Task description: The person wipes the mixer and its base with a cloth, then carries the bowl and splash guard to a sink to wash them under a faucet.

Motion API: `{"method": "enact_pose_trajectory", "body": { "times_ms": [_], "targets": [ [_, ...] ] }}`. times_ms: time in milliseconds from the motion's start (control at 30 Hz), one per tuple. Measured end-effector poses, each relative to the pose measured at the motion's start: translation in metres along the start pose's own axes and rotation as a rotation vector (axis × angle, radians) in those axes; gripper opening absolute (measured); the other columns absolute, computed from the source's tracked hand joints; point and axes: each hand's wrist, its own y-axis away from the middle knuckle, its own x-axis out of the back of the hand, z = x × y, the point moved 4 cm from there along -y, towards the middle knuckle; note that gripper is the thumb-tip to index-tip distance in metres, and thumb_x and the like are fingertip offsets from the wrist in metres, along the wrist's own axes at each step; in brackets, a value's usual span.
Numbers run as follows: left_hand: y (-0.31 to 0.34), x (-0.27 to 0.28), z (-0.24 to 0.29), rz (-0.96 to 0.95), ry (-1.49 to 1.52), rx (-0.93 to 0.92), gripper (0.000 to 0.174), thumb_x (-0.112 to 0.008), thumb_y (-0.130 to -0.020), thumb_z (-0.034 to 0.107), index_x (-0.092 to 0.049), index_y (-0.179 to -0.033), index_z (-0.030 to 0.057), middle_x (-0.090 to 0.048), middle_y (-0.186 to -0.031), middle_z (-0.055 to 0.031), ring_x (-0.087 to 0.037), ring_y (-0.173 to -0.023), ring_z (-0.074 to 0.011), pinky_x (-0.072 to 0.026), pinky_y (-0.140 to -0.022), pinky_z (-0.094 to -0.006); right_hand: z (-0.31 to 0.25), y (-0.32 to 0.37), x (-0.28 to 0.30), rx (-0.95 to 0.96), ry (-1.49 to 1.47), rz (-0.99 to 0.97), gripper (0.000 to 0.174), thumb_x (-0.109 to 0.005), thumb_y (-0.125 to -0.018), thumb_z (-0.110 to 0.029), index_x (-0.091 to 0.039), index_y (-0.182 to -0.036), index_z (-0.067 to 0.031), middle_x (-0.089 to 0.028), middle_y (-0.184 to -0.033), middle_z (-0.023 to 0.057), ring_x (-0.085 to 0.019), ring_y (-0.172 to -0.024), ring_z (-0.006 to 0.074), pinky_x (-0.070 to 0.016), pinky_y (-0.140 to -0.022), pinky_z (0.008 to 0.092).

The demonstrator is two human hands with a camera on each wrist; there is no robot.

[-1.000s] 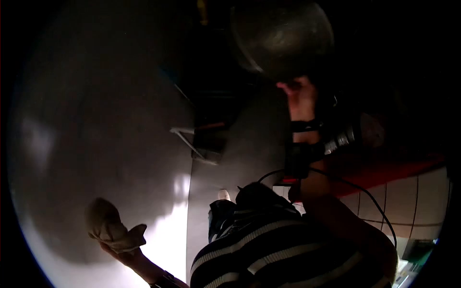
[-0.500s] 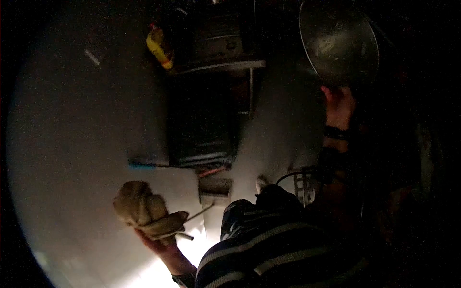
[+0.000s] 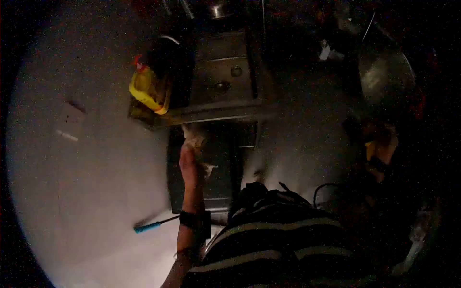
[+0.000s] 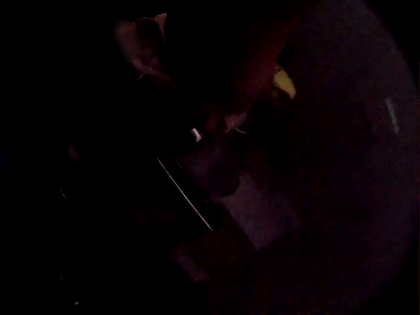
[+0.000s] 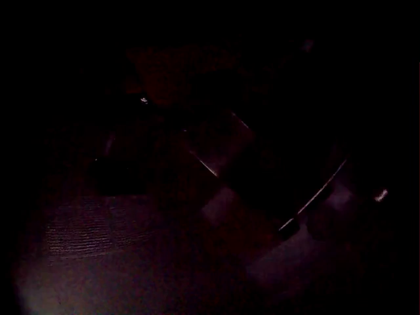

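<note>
The scene is very dark in every view. My left hand (image 3: 188, 161) grips a bunched beige cloth (image 3: 194, 138) in the head view, over a dark panel below the counter edge. A loose corner of the cloth hangs beside the wrist. My right hand (image 3: 386, 144) is raised far to the right, fingers dim, just below a large round metal pan (image 3: 386, 79) that it holds near the rim. In the right wrist view a thin curved rim (image 5: 315, 197) catches light, while that hand is lost in shadow. The left wrist view shows little but darkness.
Ahead is a metal sink unit (image 3: 209, 115) with two round fittings. A yellow bottle (image 3: 149, 93) with a red cap stands at its left. A blue-handled tool (image 3: 148, 227) lies low at the left, beside a pale wall (image 3: 105, 158).
My left hand has moved forward and right with the cloth, from the pale wall to below the sink. The head view has turned, and the pan and right hand now appear farther right.
</note>
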Motion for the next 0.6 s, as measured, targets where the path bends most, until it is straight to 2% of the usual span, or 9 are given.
{"method": "enact_pose_trajectory", "body": {
  "times_ms": [100,167,200,300,333,400,467,500,600],
  "targets": [
    [-0.148,-0.115,-0.053,-0.117,-0.227,-0.217,0.037,-0.044,-0.093,0.03,-0.05,-0.116,0.0021,-0.056,-0.106,-0.0066,-0.052,-0.091,-0.0164,-0.0413,-0.079,-0.0281,0.027,-0.113,-0.027,-0.009,0.057,-0.004,0.023,-0.06,-0.079,-0.016,-0.053,-0.098,-0.0032,-0.054,-0.091,0.0081,-0.05,-0.082,0.022,-0.0451,-0.069,0.0365],
    [-0.162,-0.105,-0.099,-0.094,-0.121,-0.294,0.033,-0.044,-0.094,0.025,-0.051,-0.114,-0.0006,-0.058,-0.102,-0.008,-0.053,-0.088,-0.0167,-0.0416,-0.077,-0.0278,0.024,-0.115,-0.033,0.0,0.082,-0.019,0.024,-0.06,-0.079,-0.017,-0.053,-0.099,-0.0037,-0.054,-0.09,0.0074,-0.05,-0.08,0.021,-0.0446,-0.068,0.0356],
    [-0.164,-0.09,-0.123,-0.174,-0.524,-0.282,0.034,-0.046,-0.092,0.024,-0.049,-0.116,-0.0004,-0.059,-0.1,-0.012,-0.055,-0.086,-0.0202,-0.042,-0.078,-0.0274,0.019,-0.108,-0.032,0.001,0.095,-0.03,0.025,-0.06,-0.079,-0.018,-0.053,-0.099,-0.0039,-0.053,-0.089,0.007,-0.05,-0.08,0.0205,-0.0443,-0.067,0.0351],
    [-0.071,-0.089,-0.15,-0.063,-0.204,0.624,0.036,-0.053,-0.088,0.025,-0.05,-0.117,0.0034,-0.051,-0.116,-0.0156,-0.051,-0.099,-0.0278,-0.0408,-0.084,-0.0399,-0.01,-0.113,-0.009,-0.038,0.108,-0.078,0.026,-0.06,-0.079,-0.019,-0.053,-0.099,-0.0046,-0.053,-0.087,0.0059,-0.05,-0.077,0.0189,-0.0435,-0.065,0.0337],
    [-0.071,-0.126,-0.116,-0.159,-0.822,0.124,0.038,-0.055,-0.085,0.028,-0.051,-0.117,0.0067,-0.042,-0.126,-0.0148,-0.044,-0.108,-0.031,-0.0375,-0.085,-0.0481,-0.012,-0.138,-0.016,-0.05,0.102,-0.119,0.026,-0.06,-0.079,-0.02,-0.053,-0.099,-0.0048,-0.053,-0.087,0.0056,-0.049,-0.077,0.0184,-0.0433,-0.064,0.0333],
    [-0.047,-0.16,-0.07,-0.235,-1.373,-0.302,0.042,-0.059,-0.082,0.031,-0.051,-0.118,0.0113,-0.028,-0.138,-0.0128,-0.033,-0.12,-0.0353,-0.0322,-0.085,-0.059,0.014,-0.185,-0.043,-0.11,0.107,-0.215,0.027,-0.06,-0.078,-0.021,-0.053,-0.099,-0.0052,-0.053,-0.086,0.0048,-0.049,-0.075,0.0174,-0.0428,-0.063,0.0324],
    [-0.043,-0.179,-0.029,-0.253,-1.224,-0.202,0.045,-0.061,-0.079,0.032,-0.051,-0.119,0.0139,-0.018,-0.143,-0.0108,-0.023,-0.126,-0.0373,-0.0284,-0.084,-0.0642,0.047,-0.229,-0.077,-0.173,0.107,-0.339,0.028,-0.06,-0.078,-0.022,-0.053,-0.1,-0.0057,-0.053,-0.085,0.0041,-0.049,-0.074,0.0163,-0.0423,-0.061,0.0314],
    [-0.055,-0.12,-0.09,-0.23,-1.272,-0.155,0.046,-0.061,-0.079,0.033,-0.051,-0.12,0.0159,-0.018,-0.143,-0.0111,-0.022,-0.127,-0.0374,-0.0281,-0.085,-0.0638,0.099,-0.215,-0.108,-0.221,0.134,-0.409,0.028,-0.06,-0.078,-0.022,-0.053,-0.1,-0.0059,-0.052,-0.084,0.0038,-0.049,-0.073,0.0158,-0.042,-0.06,0.031],
    [-0.029,-0.025,-0.15,-0.032,-1.464,-0.051,0.053,-0.063,-0.079,0.034,-0.048,-0.126,0.0151,-0.016,-0.144,-0.0138,-0.025,-0.128,-0.0381,-0.03,-0.091,-0.0569,0.178,-0.174,-0.189,-0.325,0.192,-0.638,0.029,-0.06,-0.078,-0.024,-0.053,-0.1,-0.0066,-0.052,-0.082,0.0027,-0.048,-0.071,0.0143,-0.0413,-0.058,0.0296]
  ]
}}
